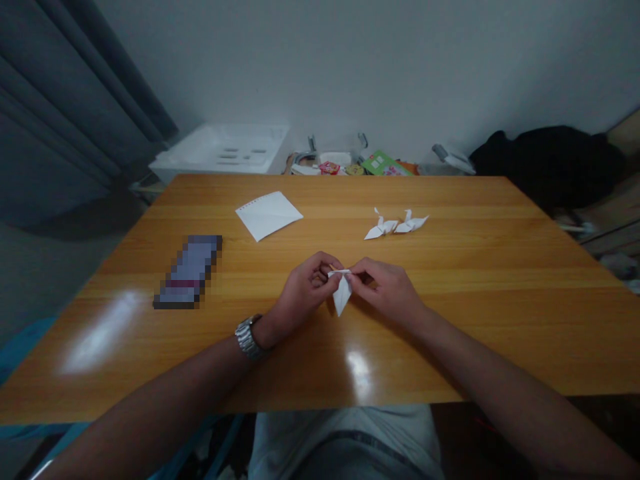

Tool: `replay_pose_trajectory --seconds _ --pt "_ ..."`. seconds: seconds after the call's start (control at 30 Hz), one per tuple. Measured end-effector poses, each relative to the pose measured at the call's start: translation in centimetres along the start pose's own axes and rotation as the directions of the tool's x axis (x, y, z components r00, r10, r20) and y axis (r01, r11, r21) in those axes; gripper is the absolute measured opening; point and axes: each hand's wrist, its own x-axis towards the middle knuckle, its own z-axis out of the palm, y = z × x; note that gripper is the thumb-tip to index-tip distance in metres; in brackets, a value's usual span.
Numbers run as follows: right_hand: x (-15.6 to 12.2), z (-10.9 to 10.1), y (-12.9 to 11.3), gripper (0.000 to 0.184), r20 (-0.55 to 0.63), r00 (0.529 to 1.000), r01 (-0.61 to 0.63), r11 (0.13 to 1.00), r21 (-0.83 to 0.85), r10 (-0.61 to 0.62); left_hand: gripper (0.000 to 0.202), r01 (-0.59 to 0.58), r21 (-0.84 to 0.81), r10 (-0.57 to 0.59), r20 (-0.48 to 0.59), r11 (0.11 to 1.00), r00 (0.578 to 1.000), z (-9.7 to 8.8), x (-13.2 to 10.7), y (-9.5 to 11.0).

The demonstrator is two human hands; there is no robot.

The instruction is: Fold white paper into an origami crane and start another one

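A small folded white paper (pixel 342 297) is pinched between both hands above the table, its pointed end hanging toward me. My left hand (pixel 311 287), with a metal watch on the wrist, is closed on its left upper edge. From the other side, my right hand (pixel 387 288) grips the right upper edge between thumb and fingers. Beyond the hands stand two folded paper cranes (pixel 381 228), side by side and close together. A white sheet of paper (pixel 269 215) with a perforated edge lies flat at the back left.
On the wooden table (pixel 475 280), a phone (pixel 190 272), blurred out, lies to the left. Behind the far edge are a white plastic tray (pixel 210 160), a green packet (pixel 386 163) and other small items. Dark fabric (pixel 547 160) is heaped at the back right.
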Motion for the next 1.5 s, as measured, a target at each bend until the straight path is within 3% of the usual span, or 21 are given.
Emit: replay_pose_trajectory --seconds 0.23,0.5,0.67,0.93,1.37,1.5 --pt "0.0 0.3 -0.3 0.01 0.026 0.996 -0.087 0.987 0.138 0.084 0.018 -0.046 -0.001 0.046 0.051 0.999 0.998 0.0 -0.3 -1.1" --pt "0.0 -0.1 -0.1 0.007 0.06 0.989 -0.143 0.97 0.195 0.133 0.016 -0.112 0.081 0.106 0.079 0.99 0.991 -0.2 -0.5 -0.4" --pt "0.0 -0.1 0.2 0.004 0.034 0.992 -0.126 0.98 0.154 0.122 0.014 -0.096 0.041 0.093 0.078 0.994 0.993 -0.1 -0.3 -0.3" --pt "0.0 -0.1 0.4 0.009 0.045 0.997 -0.066 0.968 0.243 0.057 0.011 -0.098 0.096 0.094 0.047 0.99 0.994 -0.4 -0.1 0.0" --pt "0.1 -0.4 0.9 0.011 0.062 0.998 -0.022 0.93 0.366 -0.001 0.018 -0.053 -0.079 0.055 0.031 0.995 0.998 -0.3 0.0 0.2" --pt "0.0 0.0 0.8 0.014 0.07 0.992 -0.124 0.916 0.381 0.105 0.018 -0.036 -0.077 0.035 -0.01 0.996 0.999 0.0 0.1 -0.2"
